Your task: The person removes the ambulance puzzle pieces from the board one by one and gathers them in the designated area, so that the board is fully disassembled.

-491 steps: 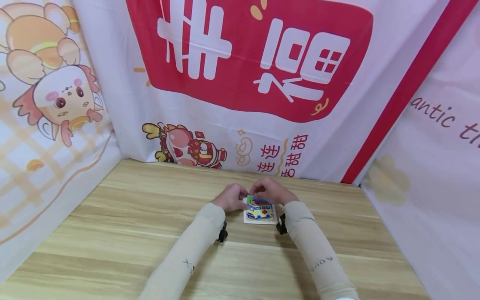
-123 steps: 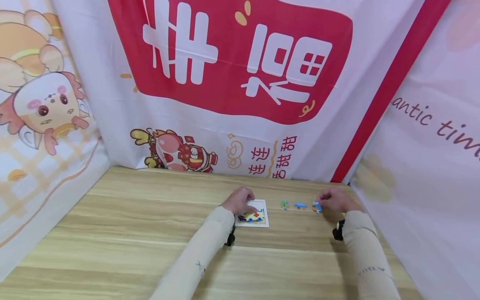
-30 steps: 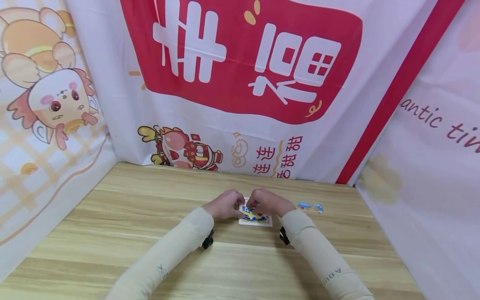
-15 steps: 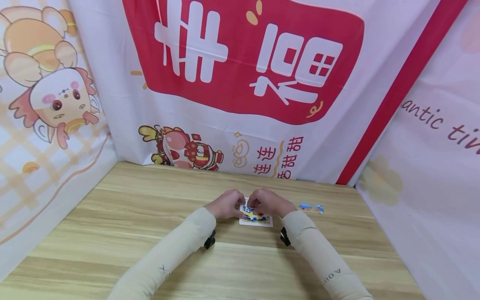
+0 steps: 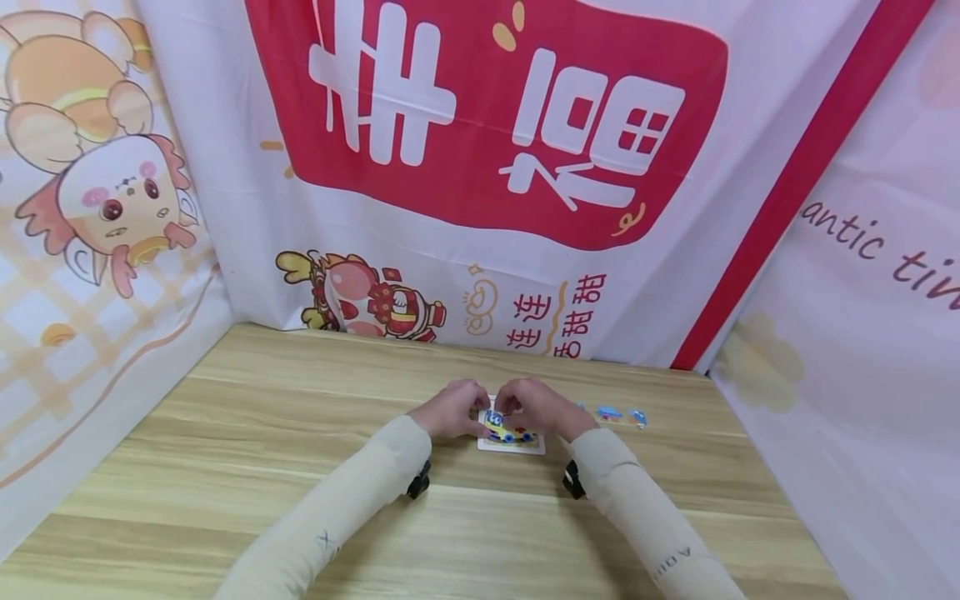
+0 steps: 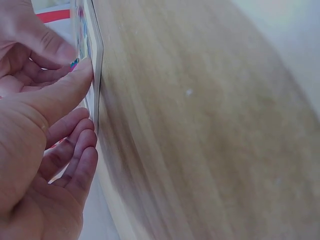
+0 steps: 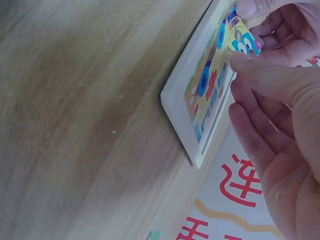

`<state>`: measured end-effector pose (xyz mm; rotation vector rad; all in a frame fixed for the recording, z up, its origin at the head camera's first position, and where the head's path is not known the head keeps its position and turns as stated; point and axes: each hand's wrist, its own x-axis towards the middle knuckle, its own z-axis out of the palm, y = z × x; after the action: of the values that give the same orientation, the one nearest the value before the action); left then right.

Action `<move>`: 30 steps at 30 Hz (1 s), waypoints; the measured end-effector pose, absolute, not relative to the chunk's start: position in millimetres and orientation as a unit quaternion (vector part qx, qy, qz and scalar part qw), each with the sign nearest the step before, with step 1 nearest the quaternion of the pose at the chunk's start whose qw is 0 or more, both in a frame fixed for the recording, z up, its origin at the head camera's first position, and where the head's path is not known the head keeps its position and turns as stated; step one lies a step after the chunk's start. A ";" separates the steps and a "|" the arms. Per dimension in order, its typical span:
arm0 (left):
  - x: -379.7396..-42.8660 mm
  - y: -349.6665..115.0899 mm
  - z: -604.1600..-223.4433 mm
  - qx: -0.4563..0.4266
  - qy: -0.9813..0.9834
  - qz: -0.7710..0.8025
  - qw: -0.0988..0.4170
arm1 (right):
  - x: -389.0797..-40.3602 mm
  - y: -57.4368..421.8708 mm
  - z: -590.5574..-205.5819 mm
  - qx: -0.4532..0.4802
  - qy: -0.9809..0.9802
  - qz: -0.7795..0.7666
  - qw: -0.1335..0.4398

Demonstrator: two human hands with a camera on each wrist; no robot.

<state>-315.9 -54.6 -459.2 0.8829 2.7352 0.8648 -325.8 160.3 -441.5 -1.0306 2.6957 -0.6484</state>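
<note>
A flat jigsaw board (image 5: 517, 449) with a white rim shows a yellow ambulance picture and lies on the table. Its left side is held by my left hand (image 5: 451, 408), thumb on the near side and the other fingers curled at the far edge. My right hand (image 5: 542, 407) reaches over the board from the right. Between its thumb and fingers it pinches a yellow and blue puzzle piece (image 7: 245, 44) with cartoon eyes, tilted up from the board. Both hands' fingertips come close together there, as the left wrist view also shows. My fingers hide the board's upper part.
Right of the board lie a blue puzzle piece (image 5: 609, 412) and another blue piece (image 5: 637, 417). A green piece (image 7: 155, 234) peeks in at the right wrist view's bottom edge. Printed cloth (image 5: 480, 283) hangs along the table's back edge and both sides.
Since the earliest frame, pieces have been laid out right of the board. My right hand has come back from them to the board and now pinches the piece with eyes. The last second shows little movement.
</note>
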 end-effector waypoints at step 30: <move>-312.2 -53.3 -460.9 0.280 0.913 0.289 0.072 | -312.2 258.1 -412.2 -0.258 0.928 -0.257 0.076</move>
<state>-312.2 -53.3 -460.9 0.8414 2.7439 0.8677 -312.2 258.1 -412.2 -0.7742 2.7823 -0.7716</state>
